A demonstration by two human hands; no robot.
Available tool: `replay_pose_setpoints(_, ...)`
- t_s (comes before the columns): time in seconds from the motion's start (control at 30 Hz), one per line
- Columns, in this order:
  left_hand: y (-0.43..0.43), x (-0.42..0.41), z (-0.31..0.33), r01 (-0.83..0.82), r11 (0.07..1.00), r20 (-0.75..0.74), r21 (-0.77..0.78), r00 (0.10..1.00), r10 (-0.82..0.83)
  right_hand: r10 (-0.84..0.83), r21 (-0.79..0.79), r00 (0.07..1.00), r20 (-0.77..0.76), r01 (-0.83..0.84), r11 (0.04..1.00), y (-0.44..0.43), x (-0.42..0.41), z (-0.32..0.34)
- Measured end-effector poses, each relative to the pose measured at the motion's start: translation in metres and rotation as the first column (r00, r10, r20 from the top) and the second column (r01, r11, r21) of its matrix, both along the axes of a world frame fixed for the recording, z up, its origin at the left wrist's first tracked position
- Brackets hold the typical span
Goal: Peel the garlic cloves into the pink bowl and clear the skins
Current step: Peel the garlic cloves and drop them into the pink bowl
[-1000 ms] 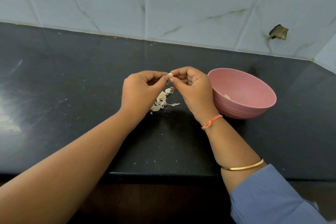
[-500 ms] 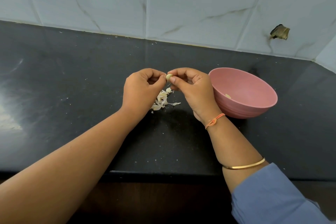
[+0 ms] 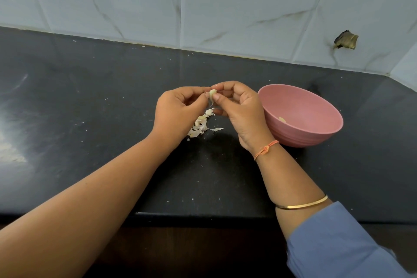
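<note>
Left hand (image 3: 178, 111) and right hand (image 3: 242, 110) pinch the clove (image 3: 212, 92), now visibly barer, probably nearly ready for the bowl (image 3: 311, 135) at three o'clock.

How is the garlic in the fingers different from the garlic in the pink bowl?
The garlic clove is up in the air, pinched by the left hand and right hand; the garlic piece lies untouched inside the pink bowl. The garlic clove has a thin strip of skin dangling; the garlic piece shows none, though the rim hides part. Both are small and pale.
</note>
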State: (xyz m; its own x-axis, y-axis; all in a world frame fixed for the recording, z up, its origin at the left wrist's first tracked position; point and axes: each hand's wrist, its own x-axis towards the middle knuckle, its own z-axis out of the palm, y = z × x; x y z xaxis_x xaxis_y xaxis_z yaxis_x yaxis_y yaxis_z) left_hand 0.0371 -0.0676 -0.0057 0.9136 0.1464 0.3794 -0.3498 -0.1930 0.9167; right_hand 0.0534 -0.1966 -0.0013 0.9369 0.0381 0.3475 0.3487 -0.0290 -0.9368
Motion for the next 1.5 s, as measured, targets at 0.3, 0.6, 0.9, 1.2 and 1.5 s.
replay_pose_setpoints(0.3, 0.002, 0.002, 0.0, -0.035, 0.999, -0.028, 0.035, 0.999, 0.036, -0.089, -0.238, 0.983, 0.163, 0.126, 0.963, 0.002, 0.003, -0.007)
replay_pose_setpoints(0.6, 0.001, 0.0, 0.002, -0.053, 0.998, -0.044, 0.036, 0.998, 0.055, -0.147, -0.354, 0.935, 0.324, 0.264, 0.897, 0.001, 0.004, -0.007)
replay_pose_setpoints(0.9, 0.002, 0.003, 0.002, -0.041, 0.995, -0.119, -0.092, 0.992, 0.03, -0.148, -0.351, 0.933, 0.329, 0.266, 0.898, 0.003, 0.003, -0.007)
replay_pose_setpoints(1.2, 0.002, 0.009, -0.001, -0.08, 0.991, -0.174, -0.109, 0.983, 0.06, -0.13, -0.152, 0.962, 0.239, 0.169, 0.974, 0.002, 0.001, -0.003)
replay_pose_setpoints(1.5, 0.005, 0.008, -0.001, -0.209, 0.978, -0.152, 0.007, 0.966, 0.208, -0.092, -0.027, 0.985, 0.145, 0.097, 0.995, 0.001, 0.002, -0.003)
